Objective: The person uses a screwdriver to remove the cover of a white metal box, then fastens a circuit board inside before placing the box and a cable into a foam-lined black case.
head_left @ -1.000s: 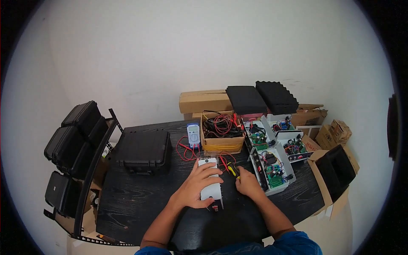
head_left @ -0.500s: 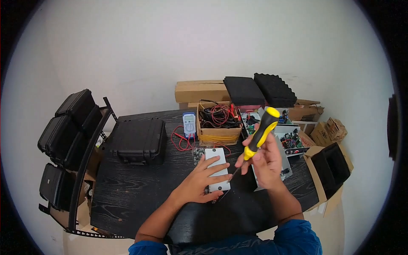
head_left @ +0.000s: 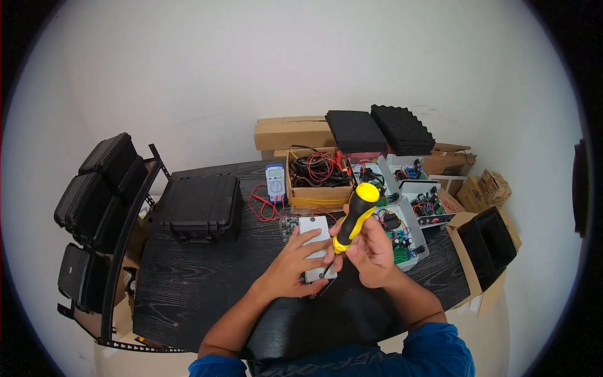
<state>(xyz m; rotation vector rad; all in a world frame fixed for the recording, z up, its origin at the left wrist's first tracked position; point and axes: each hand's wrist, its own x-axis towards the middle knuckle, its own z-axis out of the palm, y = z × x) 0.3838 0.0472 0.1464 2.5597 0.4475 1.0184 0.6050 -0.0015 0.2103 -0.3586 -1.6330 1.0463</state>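
Observation:
A white box-shaped part with dark screws in its top lies near the middle of the black table. My left hand rests over it from the left, fingers spread across its top. In my right hand is a yellow and black screwdriver, gripped near the lower end of its handle. The shaft points down and left, and its tip is at the lower part of the white part's top, near a screw. Whether tip and screw touch cannot be made out.
Behind the white part stand a blue multimeter with red leads and a cardboard box of cables. Open housings with circuit boards lie to the right. A black hard case sits at the left, beside a shelf.
My right hand has moved left and slightly down with the screwdriver, which now stands more upright, its tip further left over the white part. My left hand has barely moved.

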